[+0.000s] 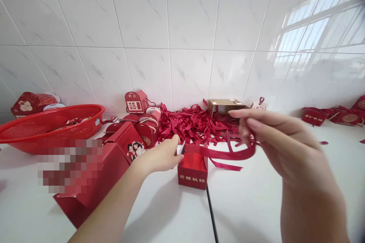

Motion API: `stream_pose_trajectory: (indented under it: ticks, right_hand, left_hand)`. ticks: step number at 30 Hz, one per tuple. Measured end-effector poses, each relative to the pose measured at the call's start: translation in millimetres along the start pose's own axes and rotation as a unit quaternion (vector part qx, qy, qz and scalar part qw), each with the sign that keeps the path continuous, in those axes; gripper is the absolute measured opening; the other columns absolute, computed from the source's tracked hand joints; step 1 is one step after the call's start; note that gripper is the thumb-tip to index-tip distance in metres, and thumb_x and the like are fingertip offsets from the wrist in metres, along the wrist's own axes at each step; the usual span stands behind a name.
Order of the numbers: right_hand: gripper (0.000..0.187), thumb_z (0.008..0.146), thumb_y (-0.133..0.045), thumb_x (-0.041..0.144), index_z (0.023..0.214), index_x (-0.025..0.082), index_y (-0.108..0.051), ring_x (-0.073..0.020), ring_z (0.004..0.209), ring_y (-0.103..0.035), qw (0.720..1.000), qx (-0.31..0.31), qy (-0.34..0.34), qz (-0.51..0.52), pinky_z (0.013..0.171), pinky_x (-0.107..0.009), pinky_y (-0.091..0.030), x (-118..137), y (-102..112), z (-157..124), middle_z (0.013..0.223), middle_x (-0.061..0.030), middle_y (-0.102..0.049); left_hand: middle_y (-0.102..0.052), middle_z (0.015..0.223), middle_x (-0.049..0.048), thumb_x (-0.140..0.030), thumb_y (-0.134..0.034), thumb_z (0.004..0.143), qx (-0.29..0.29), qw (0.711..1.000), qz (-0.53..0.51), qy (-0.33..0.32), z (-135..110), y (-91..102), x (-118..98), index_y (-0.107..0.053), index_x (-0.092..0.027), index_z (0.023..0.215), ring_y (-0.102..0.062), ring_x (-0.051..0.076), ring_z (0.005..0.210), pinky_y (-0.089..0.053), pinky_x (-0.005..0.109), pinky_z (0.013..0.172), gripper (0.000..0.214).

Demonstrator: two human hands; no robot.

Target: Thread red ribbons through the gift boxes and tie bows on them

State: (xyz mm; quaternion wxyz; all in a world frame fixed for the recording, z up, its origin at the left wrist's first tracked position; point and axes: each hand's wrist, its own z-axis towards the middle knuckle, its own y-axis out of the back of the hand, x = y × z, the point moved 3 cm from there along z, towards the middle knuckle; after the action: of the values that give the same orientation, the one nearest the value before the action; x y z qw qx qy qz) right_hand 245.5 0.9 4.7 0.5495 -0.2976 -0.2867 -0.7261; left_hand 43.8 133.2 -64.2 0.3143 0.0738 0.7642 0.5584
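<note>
A small red gift box with gold characters on its front stands in the middle of the table, its top open and something shiny red inside. My left hand grips the box's left side between thumb and fingers, by a raised flap with a white inner face. From the box's top a dark red ribbon runs rightward to my right hand. That hand, raised to the right of the box, has its curled fingers closed on the ribbon, its index finger pointing left. The curled fingertips are blurred. Another ribbon tail lies beside the box.
A heap of red ribbons lies against the tiled wall, beside a brown cardboard box. At left are a red plastic basket, a large red box and several gift boxes. More red boxes sit far right.
</note>
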Motion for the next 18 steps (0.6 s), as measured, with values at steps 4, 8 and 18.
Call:
stream_pose_trajectory:
  ticks: [4, 8, 18]
  right_hand:
    - [0.035, 0.085, -0.052, 0.023, 0.120, 0.022, -0.056, -0.0121, 0.064, -0.052, 0.985, 0.123, -0.113, -0.054, 0.056, -0.025, -0.043, -43, -31, 14, 0.072, 0.0010, -0.057]
    - [0.042, 0.080, -0.049, 0.015, 0.121, 0.020, -0.050, -0.0128, 0.068, -0.053, 0.959, 0.194, -0.173, -0.117, 0.064, -0.027, -0.044, -91, -62, 18, 0.075, 0.0015, -0.059]
    - [0.040, 0.079, -0.047, 0.014, 0.118, 0.020, -0.050, -0.0147, 0.071, -0.057, 0.944, 0.237, -0.193, -0.126, 0.066, -0.028, -0.043, -120, -85, 11, 0.076, 0.0007, -0.062]
  left_hand:
    - [-0.066, 0.078, 0.0043, -0.031, -0.041, 0.085, 0.003, 0.999, -0.049, -0.015, 3, 0.7, 3, -0.041, -0.021, 0.093, -0.066, 0.020, 0.070, -0.045, 0.027, 0.056, 0.013]
    - [-0.067, 0.080, 0.0049, -0.033, -0.041, 0.086, 0.004, 0.997, -0.065, -0.030, 1, 0.8, -2, -0.040, -0.022, 0.090, -0.067, 0.020, 0.071, -0.046, 0.028, 0.058, 0.012]
    - [-0.068, 0.081, 0.0062, -0.033, -0.043, 0.084, 0.021, 0.997, -0.066, -0.045, -5, -4.7, -10, -0.041, -0.021, 0.089, -0.067, 0.020, 0.072, -0.047, 0.026, 0.058, 0.013]
